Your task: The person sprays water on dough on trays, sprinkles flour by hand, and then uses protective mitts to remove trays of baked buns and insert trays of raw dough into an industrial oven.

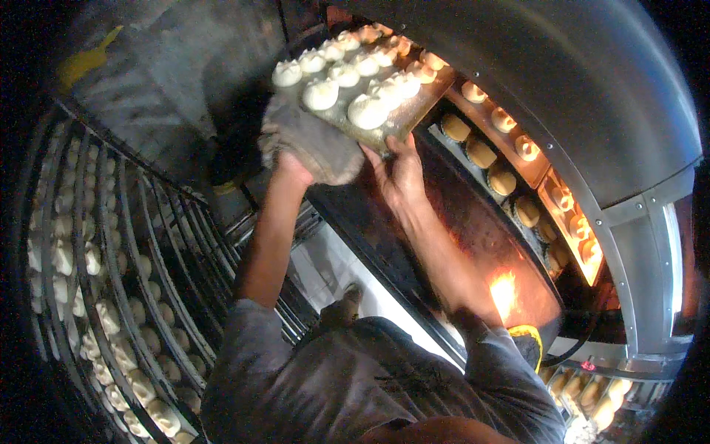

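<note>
Left hand (296, 169): was mostly covered by a grey cloth (318, 144); its fingers were hidden, so how tightly they were closed could not be told.
Cloth: lay against the near left edge of the tray (418, 111).
Right hand (399, 166): was bare and narrowed on the tray's near corner, holding it.
Tray: stood out ahead of both hands, its far end by the oven (473, 214) and lit orange.
Buns (322, 95): sat in rows on the tray, pale, round and peaked on top.
Oven trays (543, 175): ran along the oven at right, bearing more peaked buns in warm light.
Tins (503, 180): stood in a row just beside the oven trays, filled with smooth yellowish tops.
Glow (503, 296): shone bright on the oven's front, near the right forearm.
Rack (148, 281): stood at left, pale dough pieces showing between its dark bars.
Loaves (592, 392): lay at lower right, golden.
</note>
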Available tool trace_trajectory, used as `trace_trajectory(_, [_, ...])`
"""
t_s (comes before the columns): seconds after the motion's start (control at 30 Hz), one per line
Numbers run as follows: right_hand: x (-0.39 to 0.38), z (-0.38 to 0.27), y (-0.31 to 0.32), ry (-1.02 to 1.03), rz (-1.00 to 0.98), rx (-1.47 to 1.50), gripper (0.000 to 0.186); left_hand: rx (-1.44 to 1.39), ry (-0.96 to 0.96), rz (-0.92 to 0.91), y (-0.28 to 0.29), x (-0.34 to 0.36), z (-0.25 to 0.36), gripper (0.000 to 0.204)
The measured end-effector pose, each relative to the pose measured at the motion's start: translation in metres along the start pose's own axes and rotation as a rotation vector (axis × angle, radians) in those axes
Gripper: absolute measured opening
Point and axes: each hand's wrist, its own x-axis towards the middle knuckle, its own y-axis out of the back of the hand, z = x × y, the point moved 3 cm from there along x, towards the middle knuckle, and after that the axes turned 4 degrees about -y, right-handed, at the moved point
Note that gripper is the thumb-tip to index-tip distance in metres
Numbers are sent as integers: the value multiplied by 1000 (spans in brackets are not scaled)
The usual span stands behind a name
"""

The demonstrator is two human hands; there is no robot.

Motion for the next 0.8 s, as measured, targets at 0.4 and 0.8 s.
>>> trace_trajectory(0.4, [-51,-103,29,-155,4,-735,54,-52,54,-357,-63,150,-56,83])
trace_trajectory(0.8, [-271,-173,62,73,424,-1056,55,2511,-566,-1029,-208,154,-95,78])
